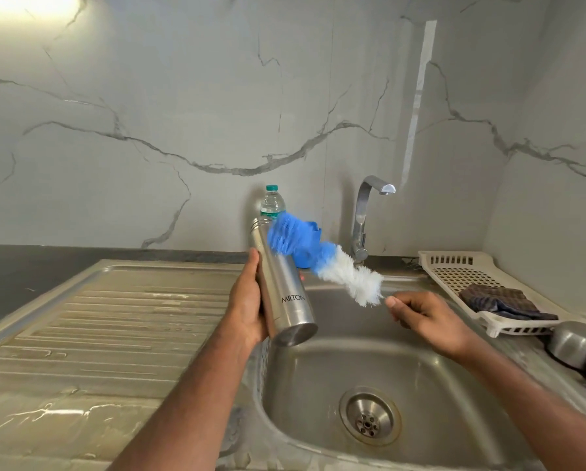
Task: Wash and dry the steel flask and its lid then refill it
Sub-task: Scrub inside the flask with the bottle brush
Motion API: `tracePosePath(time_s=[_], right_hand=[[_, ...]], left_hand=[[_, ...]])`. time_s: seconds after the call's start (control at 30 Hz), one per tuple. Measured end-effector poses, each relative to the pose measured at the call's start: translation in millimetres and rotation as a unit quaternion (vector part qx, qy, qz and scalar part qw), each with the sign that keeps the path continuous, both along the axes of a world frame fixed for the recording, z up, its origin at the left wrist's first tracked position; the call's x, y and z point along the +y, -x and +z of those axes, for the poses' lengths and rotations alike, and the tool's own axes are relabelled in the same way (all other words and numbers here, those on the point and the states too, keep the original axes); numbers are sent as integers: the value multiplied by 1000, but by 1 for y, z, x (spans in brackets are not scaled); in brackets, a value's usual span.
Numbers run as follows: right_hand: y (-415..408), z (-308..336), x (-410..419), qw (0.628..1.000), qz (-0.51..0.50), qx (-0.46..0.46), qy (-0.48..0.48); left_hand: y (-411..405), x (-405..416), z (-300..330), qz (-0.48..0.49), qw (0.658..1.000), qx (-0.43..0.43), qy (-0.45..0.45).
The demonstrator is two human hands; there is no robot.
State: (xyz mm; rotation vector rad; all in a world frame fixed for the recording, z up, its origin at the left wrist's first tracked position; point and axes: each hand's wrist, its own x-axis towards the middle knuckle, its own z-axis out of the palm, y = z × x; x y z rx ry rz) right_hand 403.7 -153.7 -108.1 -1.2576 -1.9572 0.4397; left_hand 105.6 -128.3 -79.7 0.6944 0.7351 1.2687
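Nearest the camera lay the steel sink (318,419), its basin bare around the drain (369,416), and above its near left edge the left hand (247,300) held the steel flask (281,283), fingers curled round the body and the open mouth tilted up and away toward the far wall. The right hand (427,317) pinched the thin handle of the bottle brush (322,263) between thumb and curled fingers; the brush's blue tip hung just beside the flask's mouth and did not appear to be inside it. The flask's lid could not be picked out with any certainty. The likely trouble was the long, floppy brush: held by its far end, it could miss the narrow mouth, bend, or flick water onto the wall. A wet steel flask gripped one-handed could also slip and drop into the sink. A plastic water bottle (272,203) stood on the surface just behind the flask, close enough for a stray sweep of the brush to topple it. The tap (366,215) was not running.
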Motion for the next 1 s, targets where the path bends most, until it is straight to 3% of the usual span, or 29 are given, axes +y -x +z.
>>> tracePosePath(time_s=[0.1, 0.3, 0.5, 0.67, 0.77, 0.87, 1.0], right_hand=[[-21, 3, -9, 995, 73, 19, 65], [-3, -1, 5, 997, -57, -30, -35], [-27, 6, -9, 995, 59, 45, 71], [-19, 4, -3, 998, -61, 14, 24], [-23, 7, -9, 996, -3, 62, 63], [-27, 6, -14, 994, 42, 46, 93], [-16, 3, -3, 996, -60, 24, 55]], left_hand=[[3, 5, -2, 11, 1000, 2, -4], [-8, 2, -2, -21, 999, 40, 12], [-1, 12, -7, -35, 999, 30, -10], [-5, 11, -10, 18, 999, 42, 27], [-4, 14, -12, 23, 998, 32, 39], [-3, 16, -13, 9, 998, 32, 47], [-6, 13, -12, -24, 997, 64, 48]])
